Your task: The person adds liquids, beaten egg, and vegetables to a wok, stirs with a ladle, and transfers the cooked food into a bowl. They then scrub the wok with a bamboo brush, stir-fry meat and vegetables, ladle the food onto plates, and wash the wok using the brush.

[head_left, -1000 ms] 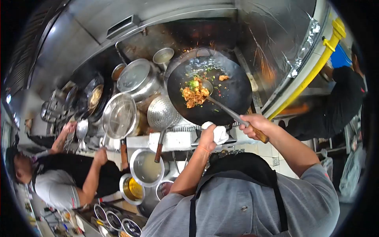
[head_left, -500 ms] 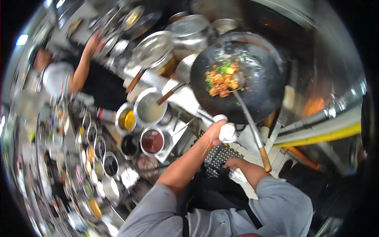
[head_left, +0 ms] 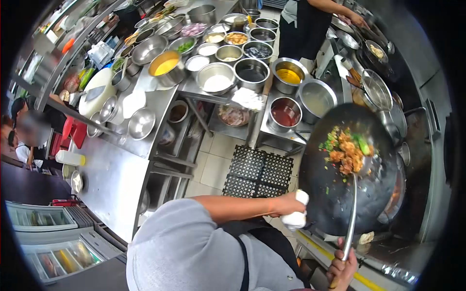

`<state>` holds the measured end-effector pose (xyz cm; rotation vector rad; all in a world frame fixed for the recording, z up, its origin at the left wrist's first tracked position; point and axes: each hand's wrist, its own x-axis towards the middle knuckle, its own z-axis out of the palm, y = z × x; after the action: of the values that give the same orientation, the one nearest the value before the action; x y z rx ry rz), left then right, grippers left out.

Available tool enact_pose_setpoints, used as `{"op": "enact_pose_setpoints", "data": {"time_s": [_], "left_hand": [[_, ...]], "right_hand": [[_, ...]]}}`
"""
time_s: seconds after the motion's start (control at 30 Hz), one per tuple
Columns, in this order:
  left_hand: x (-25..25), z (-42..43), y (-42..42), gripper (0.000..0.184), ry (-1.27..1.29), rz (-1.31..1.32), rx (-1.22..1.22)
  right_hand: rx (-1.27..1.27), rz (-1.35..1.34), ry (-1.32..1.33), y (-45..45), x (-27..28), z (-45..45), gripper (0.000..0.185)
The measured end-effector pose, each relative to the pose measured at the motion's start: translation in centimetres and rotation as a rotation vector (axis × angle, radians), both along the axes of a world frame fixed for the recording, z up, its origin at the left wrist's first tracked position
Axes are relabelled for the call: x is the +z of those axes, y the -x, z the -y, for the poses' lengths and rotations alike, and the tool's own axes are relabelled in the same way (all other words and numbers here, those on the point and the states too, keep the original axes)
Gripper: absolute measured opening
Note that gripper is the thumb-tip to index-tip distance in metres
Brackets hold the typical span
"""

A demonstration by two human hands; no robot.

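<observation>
My left hand (head_left: 284, 203) is closed on a folded white cloth (head_left: 294, 220) at the near left rim of a big dark wok (head_left: 320, 179). Whatever part of the wok the cloth covers is hidden. Closed fingers of my right hand (head_left: 342, 267) wrap the handle of a long metal ladle (head_left: 353, 213). The ladle's head is down in the wok, against browned fried pieces (head_left: 348, 154) mixed with chopped greens (head_left: 361, 143). The food lies together on the wok's far side, with oily dark metal around it.
Left of the wok stand pots of red sauce (head_left: 285, 114), pale liquid (head_left: 316, 98) and yellow liquid (head_left: 289, 75). A strainer (head_left: 377, 92) rests beyond. A steel counter (head_left: 109, 179) is at left, a black mat (head_left: 257, 169) on the floor. Another person's arm (head_left: 335, 7) reaches over pans.
My head view has swung to the left, showing more counter. My right hand, earlier low and away from the ladle, now grips its handle. My left hand keeps the cloth at the wok.
</observation>
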<state>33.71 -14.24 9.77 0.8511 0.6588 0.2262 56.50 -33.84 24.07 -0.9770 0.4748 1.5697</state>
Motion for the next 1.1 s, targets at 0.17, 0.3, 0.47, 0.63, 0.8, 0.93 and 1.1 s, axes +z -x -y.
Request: {"op": "enact_pose_setpoints", "data": {"time_s": [0.17,0.3,0.47,0.63,0.8,0.93,1.1], "left_hand": [[-1.1,4.9,15.3,0.016,0.023,-0.124,0.214],[-1.4,9.2,23.0,0.012,0.062,-0.152,0.354],[-2.1,13.8,31.5,0.009,0.158,-0.251,0.487],[-3.5,17.0,36.0,0.01,0.168,-0.207,0.62],[-2.8,17.7,37.9,0.01,0.2,-0.307,0.648],[-6.2,18.5,39.5,0.014,0.249,-0.114,0.689],[-7.2,17.8,40.1,0.013,0.263,-0.089,0.755]], "right_hand": [[0.449,0.348,-0.016,10.7,-0.9,-0.5,0.035],[0.636,0.558,0.033,20.4,-0.5,-0.2,0.028],[0.736,0.487,-0.004,26.0,-1.7,2.8,0.033],[0.71,0.362,-0.034,29.6,-4.9,3.7,0.025],[0.776,0.181,-0.017,31.1,-8.3,0.8,0.029],[0.782,0.156,-0.069,31.5,-7.2,-0.6,0.031],[0.981,0.548,-0.145,32.9,-0.7,-3.4,0.028]]}}
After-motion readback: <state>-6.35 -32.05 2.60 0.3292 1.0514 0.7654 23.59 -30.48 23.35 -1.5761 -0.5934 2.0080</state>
